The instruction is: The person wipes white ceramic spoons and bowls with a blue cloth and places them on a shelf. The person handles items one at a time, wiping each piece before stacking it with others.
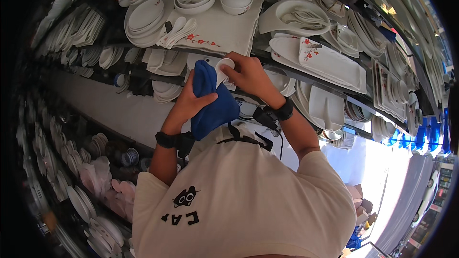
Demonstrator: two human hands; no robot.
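My left hand (185,104) is closed on a blue cloth (216,109), thumb across its front, and the cloth hangs down in folds. A white ceramic soup spoon (221,77) slants out of the cloth with its bowl uppermost. Fingers and thumb of my right hand (253,77) pinch the rim of that bowl. The lower end of the spoon is hidden in the cloth. Just beyond my hands, several similar white spoons (182,33) lie on a big square plate (229,26) with red flowers.
Shelves of white dishes surround me. Ahead are stacked round plates (145,15), a lidded pot (236,2) and an oval bowl (294,15); long rectangular plates (330,67) lie to the right. More crockery stands low on the left. A bright street with a parked car (425,196) shows at right.
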